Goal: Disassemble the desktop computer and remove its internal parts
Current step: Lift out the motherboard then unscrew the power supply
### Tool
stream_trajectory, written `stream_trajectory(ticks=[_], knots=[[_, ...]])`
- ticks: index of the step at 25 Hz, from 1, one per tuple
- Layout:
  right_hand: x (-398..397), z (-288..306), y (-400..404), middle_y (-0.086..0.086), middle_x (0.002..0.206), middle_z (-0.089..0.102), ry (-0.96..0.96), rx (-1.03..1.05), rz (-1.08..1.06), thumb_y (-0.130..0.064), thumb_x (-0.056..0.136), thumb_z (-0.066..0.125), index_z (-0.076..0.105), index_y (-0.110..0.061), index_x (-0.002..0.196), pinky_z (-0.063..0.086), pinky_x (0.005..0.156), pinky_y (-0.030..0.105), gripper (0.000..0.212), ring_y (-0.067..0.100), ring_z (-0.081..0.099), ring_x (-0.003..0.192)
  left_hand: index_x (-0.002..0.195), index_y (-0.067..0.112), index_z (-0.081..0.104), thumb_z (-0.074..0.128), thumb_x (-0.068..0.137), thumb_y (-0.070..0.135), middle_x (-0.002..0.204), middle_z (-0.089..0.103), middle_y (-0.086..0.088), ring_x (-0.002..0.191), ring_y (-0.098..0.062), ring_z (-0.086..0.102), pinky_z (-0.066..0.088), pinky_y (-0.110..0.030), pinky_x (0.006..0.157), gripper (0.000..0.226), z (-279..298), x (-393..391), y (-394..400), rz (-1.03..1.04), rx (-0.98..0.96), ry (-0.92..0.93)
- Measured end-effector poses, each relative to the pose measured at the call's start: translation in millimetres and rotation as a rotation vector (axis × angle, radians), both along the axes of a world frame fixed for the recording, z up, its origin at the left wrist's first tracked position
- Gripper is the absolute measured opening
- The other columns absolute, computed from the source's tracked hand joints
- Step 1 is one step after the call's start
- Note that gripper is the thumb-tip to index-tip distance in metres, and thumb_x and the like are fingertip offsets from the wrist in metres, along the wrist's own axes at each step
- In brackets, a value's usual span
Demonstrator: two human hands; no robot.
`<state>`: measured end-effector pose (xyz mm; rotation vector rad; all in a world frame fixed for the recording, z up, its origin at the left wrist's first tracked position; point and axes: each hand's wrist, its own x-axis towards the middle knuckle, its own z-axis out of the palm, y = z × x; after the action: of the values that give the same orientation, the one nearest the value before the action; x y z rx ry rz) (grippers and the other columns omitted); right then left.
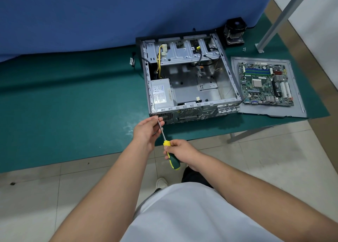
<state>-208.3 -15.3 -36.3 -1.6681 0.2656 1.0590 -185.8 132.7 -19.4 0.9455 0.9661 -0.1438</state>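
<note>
An open grey computer case (203, 93) lies on its side on the green mat (73, 95). A silver power supply (161, 94) sits in its near left corner, and yellow and black cables (160, 58) hang near the drive cage at the back. My right hand (180, 153) grips the green and yellow handle of a screwdriver (171, 156). My left hand (149, 130) pinches the metal shaft near its tip, which points at the case's near left corner.
The removed motherboard (265, 84) lies on a grey side panel (300, 104) right of the case. A CPU cooler (235, 31) stands behind the case, with small screws (244, 49) beside it. A blue partition (109, 12) backs the table; a metal post (279, 18) stands right.
</note>
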Motion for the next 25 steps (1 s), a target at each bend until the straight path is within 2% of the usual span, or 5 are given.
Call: stream_trajectory(ticks=[8, 13, 18, 21, 25], knots=[[-3, -2, 4, 0.008, 0.096, 0.070, -0.001, 0.007, -0.019, -0.013, 0.101, 0.060, 0.066, -0.009, 0.106, 0.056, 0.082, 0.030, 0.008, 0.021, 0.066, 0.083, 0.117, 0.008, 0.065, 0.060, 0.102, 0.008, 0.103, 0.078, -0.008, 0.086, -0.014, 0.075, 0.056, -0.027, 0.077, 0.015, 0, 0, 2, -0.019, 0.010, -0.004], [-5, 0, 5, 0.008, 0.095, 0.069, -0.006, 0.014, -0.013, -0.014, 0.101, 0.060, 0.065, -0.010, 0.103, 0.056, 0.081, 0.031, 0.007, 0.021, 0.066, 0.082, 0.117, 0.008, 0.065, 0.061, 0.102, 0.009, 0.102, 0.078, -0.007, 0.088, -0.015, 0.075, 0.055, -0.025, 0.073, 0.015, 1, 0, 1, -0.019, 0.012, 0.000], [-7, 6, 6, 0.008, 0.094, 0.068, -0.025, 0.020, -0.018, -0.015, 0.102, 0.061, 0.065, -0.007, 0.105, 0.056, 0.080, 0.032, 0.010, 0.022, 0.066, 0.081, 0.115, 0.009, 0.065, 0.063, 0.101, 0.011, 0.103, 0.078, -0.008, 0.090, -0.016, 0.075, 0.057, -0.027, 0.077, 0.014, 2, 0, 0, -0.006, 0.031, 0.010], [-9, 11, 10, 0.009, 0.092, 0.068, -0.053, 0.013, -0.031, -0.016, 0.100, 0.063, 0.064, -0.007, 0.101, 0.057, 0.077, 0.033, 0.009, 0.024, 0.068, 0.079, 0.113, 0.009, 0.065, 0.064, 0.101, 0.012, 0.102, 0.078, -0.008, 0.085, -0.015, 0.075, 0.059, -0.024, 0.069, 0.013, 3, 0, 0, -0.007, 0.042, 0.006], [-14, 12, 17, 0.011, 0.087, 0.069, -0.085, -0.009, -0.074, -0.018, 0.097, 0.068, 0.061, -0.007, 0.097, 0.059, 0.080, 0.043, 0.013, 0.028, 0.070, 0.076, 0.108, 0.010, 0.065, 0.065, 0.100, 0.012, 0.096, 0.078, -0.008, 0.078, -0.014, 0.074, 0.056, -0.019, 0.057, 0.007, 7, -1, 3, -0.052, 0.084, 0.019]])
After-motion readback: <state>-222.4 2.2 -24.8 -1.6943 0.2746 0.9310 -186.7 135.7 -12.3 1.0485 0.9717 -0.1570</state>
